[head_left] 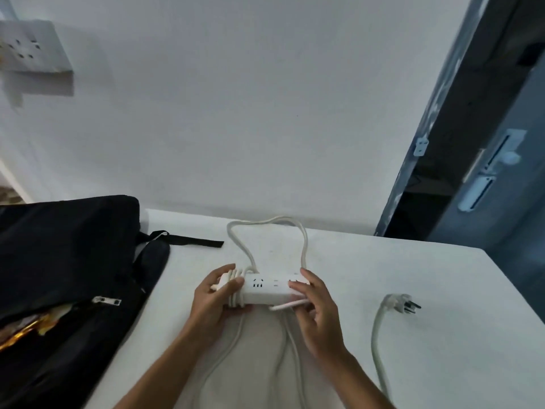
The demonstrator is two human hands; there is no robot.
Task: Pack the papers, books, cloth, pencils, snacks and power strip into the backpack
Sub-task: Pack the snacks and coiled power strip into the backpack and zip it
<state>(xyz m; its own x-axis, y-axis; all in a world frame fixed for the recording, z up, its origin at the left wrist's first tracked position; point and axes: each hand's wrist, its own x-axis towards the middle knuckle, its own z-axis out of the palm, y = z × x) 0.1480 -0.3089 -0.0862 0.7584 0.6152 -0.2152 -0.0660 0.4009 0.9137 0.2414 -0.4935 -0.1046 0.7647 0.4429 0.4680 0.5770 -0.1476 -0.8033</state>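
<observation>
White table (383,270) butts against a plain white wall (236,113), its far right corner near a doorway. Wall socket plate (32,47) high on the left, blurred, casting a shadow below. Right side: dark grey-blue door frame (427,137) with a door (507,143) carrying pale lock hardware (498,160); dark gap between them. Lighting dim, even, bluish.

table (383,261): white
on it: black backpack (65,261), strap (191,240), white cord (376,335), plug (402,304)
</observation>
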